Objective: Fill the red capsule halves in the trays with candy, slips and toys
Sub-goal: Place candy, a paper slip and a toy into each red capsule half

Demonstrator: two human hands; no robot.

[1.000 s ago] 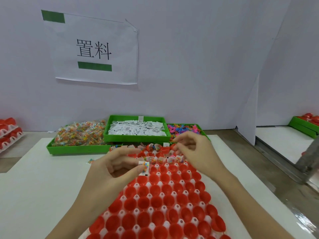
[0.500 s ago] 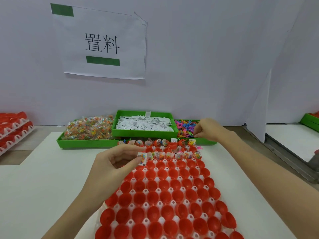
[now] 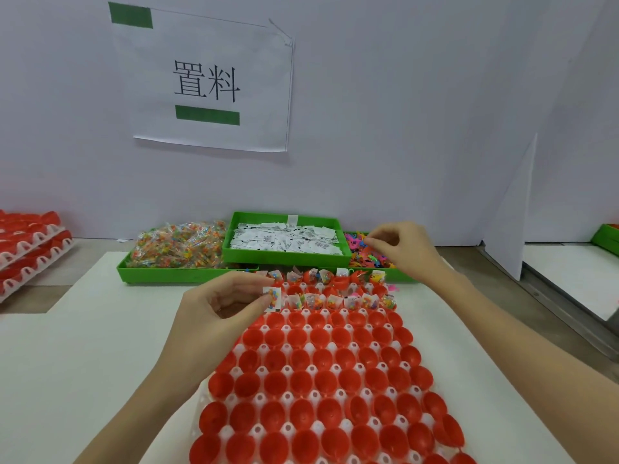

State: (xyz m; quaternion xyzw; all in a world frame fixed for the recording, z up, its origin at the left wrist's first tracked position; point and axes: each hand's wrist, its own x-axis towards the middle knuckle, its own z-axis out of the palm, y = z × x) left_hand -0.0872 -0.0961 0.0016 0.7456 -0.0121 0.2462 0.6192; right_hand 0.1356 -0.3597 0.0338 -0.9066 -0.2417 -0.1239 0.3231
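A white tray (image 3: 313, 395) holds rows of red capsule halves (image 3: 321, 383); the two far rows carry candy packets and slips, the nearer rows hold nothing. My left hand (image 3: 221, 304) pinches a small candy packet with a slip (image 3: 272, 298) over the tray's far left corner. My right hand (image 3: 400, 247) hovers with curled fingers over the green bin of coloured toys (image 3: 363, 254); whether it holds a toy I cannot tell. A green bin of candy packets (image 3: 177, 247) and a green bin of white slips (image 3: 284, 241) stand behind the tray.
Stacked trays of red capsules (image 3: 28, 249) sit at the far left. A white wall with a paper sign (image 3: 204, 82) rises behind the bins. A white partition (image 3: 512, 209) and another green bin (image 3: 606, 237) stand to the right.
My right hand has left the filled rows and reached back to the toy bin. My left hand has kept its packet and stayed near the tray's far left.
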